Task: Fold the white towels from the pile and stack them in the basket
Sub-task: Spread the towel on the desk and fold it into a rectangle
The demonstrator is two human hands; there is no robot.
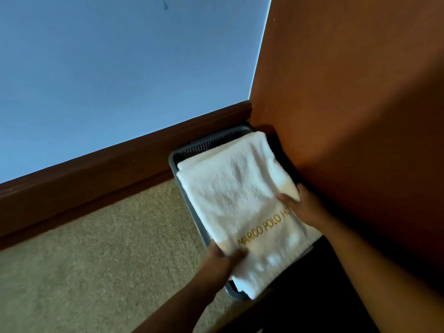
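Only the head view to go on here. The folded towel sits right over the grey basket, which is tucked into the corner where the skirting board meets the orange wall, down on the carpet. The person's left grip is clamped on the near-left edge, thumb on top next to the gold "MARCO POLO" lettering. The right grip pinches the right edge, close to the wall. A second towel peeks out underneath at the far-left corner, so I'd say there's at least one in the stack already. I can't tell if the top one is fully resting on it or hovering just above. The unfolded pile isn't in shot. Handling-wise it's thick terry, so soft, floppy and light, with nothing to break and not slippery. The catch is that the fold will sag or spring open if you only grab one layer. I'd take it by two opposite edges, fingers under all the layers, and lower it flat so it lands square.
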